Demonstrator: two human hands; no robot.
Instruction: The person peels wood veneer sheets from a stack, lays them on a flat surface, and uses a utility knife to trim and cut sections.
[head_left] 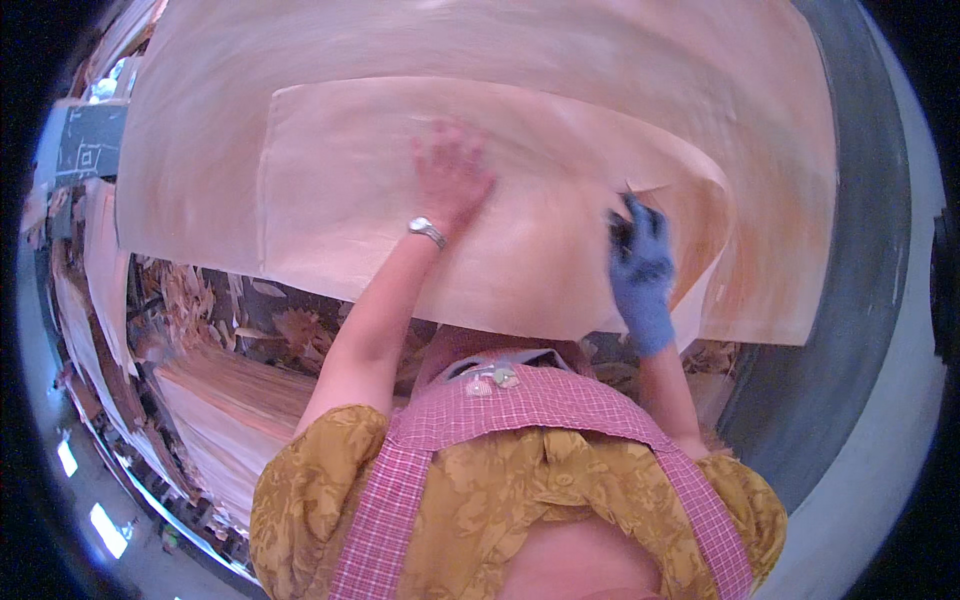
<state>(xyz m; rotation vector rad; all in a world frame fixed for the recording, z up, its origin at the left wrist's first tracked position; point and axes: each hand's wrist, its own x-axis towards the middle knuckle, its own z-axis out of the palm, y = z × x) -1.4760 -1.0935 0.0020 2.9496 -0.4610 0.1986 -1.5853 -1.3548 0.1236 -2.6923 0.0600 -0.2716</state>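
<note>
A pale wood veneer sheet [350, 200] lies on top of a larger sheet of veneer [200, 150]. On its upper middle my bare left hand [453, 170] rests flat, fingers spread and slightly blurred. My right hand [642, 255], in a blue glove with dark finger patches, is at the right part of the top sheet, fingers curled in. A thin pointed sliver or blade [645, 190] shows at its fingertips; which of the two I cannot tell. Right of the glove, the sheet's end [715, 220] curls up and bends over.
Below the veneer's near edge, torn veneer scraps [300, 330] lie about. At the left stand stacks of veneer [230, 400] and a dark green board with chalk-like marks [88, 145]. A dark grey strip [865, 200] runs along the right side.
</note>
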